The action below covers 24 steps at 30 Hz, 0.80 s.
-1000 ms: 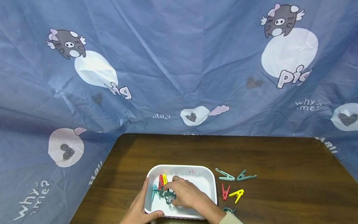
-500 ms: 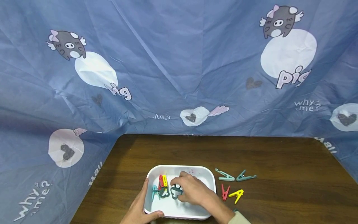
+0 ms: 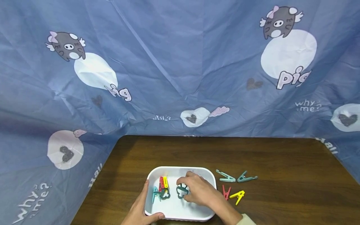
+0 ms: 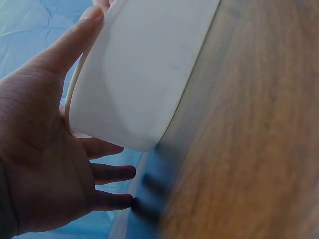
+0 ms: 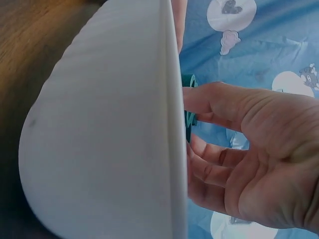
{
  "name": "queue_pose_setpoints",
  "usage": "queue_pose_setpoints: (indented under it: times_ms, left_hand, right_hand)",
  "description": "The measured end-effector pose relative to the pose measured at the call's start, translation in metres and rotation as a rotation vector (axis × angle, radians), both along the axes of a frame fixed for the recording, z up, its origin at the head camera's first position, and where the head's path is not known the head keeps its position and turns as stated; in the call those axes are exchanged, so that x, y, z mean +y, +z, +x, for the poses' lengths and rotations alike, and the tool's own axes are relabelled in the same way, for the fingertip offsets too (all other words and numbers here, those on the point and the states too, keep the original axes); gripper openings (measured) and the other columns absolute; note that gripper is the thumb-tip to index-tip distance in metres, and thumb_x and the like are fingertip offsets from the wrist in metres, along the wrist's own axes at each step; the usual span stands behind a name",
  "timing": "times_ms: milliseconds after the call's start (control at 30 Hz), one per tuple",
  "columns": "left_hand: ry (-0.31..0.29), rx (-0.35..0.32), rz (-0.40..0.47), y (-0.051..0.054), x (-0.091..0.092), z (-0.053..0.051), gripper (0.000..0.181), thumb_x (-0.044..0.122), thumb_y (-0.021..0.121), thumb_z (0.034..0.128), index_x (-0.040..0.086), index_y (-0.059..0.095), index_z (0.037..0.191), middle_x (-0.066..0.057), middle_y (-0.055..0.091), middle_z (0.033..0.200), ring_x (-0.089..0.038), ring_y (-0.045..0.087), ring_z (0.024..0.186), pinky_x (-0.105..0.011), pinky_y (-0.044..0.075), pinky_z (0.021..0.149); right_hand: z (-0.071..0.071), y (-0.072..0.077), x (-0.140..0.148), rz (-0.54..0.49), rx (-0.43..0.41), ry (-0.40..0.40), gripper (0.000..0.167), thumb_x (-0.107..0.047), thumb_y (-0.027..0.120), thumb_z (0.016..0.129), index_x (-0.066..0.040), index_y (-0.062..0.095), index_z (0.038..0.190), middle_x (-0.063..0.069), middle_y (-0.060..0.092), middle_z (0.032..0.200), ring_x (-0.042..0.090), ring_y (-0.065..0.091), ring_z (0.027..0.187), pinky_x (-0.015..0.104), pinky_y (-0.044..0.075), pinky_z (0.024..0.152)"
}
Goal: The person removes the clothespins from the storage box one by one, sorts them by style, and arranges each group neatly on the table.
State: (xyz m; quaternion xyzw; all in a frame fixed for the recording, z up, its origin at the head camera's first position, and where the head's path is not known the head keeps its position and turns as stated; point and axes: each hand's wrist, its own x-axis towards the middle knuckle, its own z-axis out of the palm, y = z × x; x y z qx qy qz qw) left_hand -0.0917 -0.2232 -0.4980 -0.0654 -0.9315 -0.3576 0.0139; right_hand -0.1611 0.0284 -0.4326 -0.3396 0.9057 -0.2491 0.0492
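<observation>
My right hand [image 3: 201, 191] reaches into a white plastic tub [image 3: 182, 167] and pinches a dark green ring-shaped plant clip [image 3: 183, 189] between thumb and fingers. In the right wrist view the tub's wall hides most of that clip [image 5: 188, 79]. My left hand [image 3: 138, 208] rests at the tub's near left corner, thumb along the front rim; its other fingers look straight in the left wrist view. Inside, on the left, lie a second dark green plant clip [image 3: 168, 196], a light teal clothespin [image 3: 155, 193], a red clothespin [image 3: 161, 183] and a yellow clothespin [image 3: 165, 182].
Right of the tub, on the brown wooden table [image 3: 281, 175], lie a pale teal clothespin [image 3: 228, 179], a grey-green clothespin [image 3: 244, 179], a red clothespin [image 3: 226, 193] and a yellow clothespin [image 3: 239, 195]. A blue printed cloth [image 3: 168, 62] hangs behind and at the sides.
My right hand has moved right inside the tub with its dark green plant clip, away from the second one. The left hand has stayed at the corner.
</observation>
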Motion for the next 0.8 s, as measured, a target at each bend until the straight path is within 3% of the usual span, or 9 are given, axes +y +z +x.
queue_pose_setpoints:
  times_ms: [167, 467, 800]
  left_hand:
    - [0.008, 0.013, -0.016, 0.002, 0.000, 0.001, 0.126, 0.043, 0.091, 0.0671, -0.001, 0.017, 0.159, -0.027, 0.038, 0.157, -0.044, 0.046, 0.139, -0.054, 0.046, 0.108]
    - [0.017, -0.057, -0.003, 0.003, 0.001, 0.000, 0.127, 0.046, 0.090, 0.0687, 0.001, 0.014, 0.160, -0.025, 0.034, 0.160, -0.043, 0.042, 0.142, -0.056, 0.043, 0.110]
    - [0.002, -0.010, -0.017, 0.001, 0.000, 0.000, 0.125, 0.045, 0.090, 0.0681, -0.001, 0.017, 0.159, -0.026, 0.035, 0.160, -0.044, 0.044, 0.141, -0.054, 0.045, 0.109]
  right_hand:
    - [0.000, 0.002, 0.009, -0.025, 0.005, -0.012, 0.042, -0.009, 0.085, 0.072, -0.016, 0.072, 0.111, 0.001, 0.062, 0.098, 0.006, 0.052, 0.079, 0.019, 0.045, 0.065]
    - [-0.002, 0.004, 0.022, -0.065, 0.028, -0.019, 0.039, -0.007, 0.083, 0.072, -0.016, 0.072, 0.108, 0.004, 0.065, 0.100, 0.008, 0.054, 0.084, 0.020, 0.046, 0.067]
    - [-0.002, 0.006, 0.044, -0.087, -0.029, -0.053, 0.040, -0.001, 0.080, 0.072, -0.011, 0.071, 0.110, 0.006, 0.066, 0.102, 0.013, 0.056, 0.083, 0.021, 0.045, 0.066]
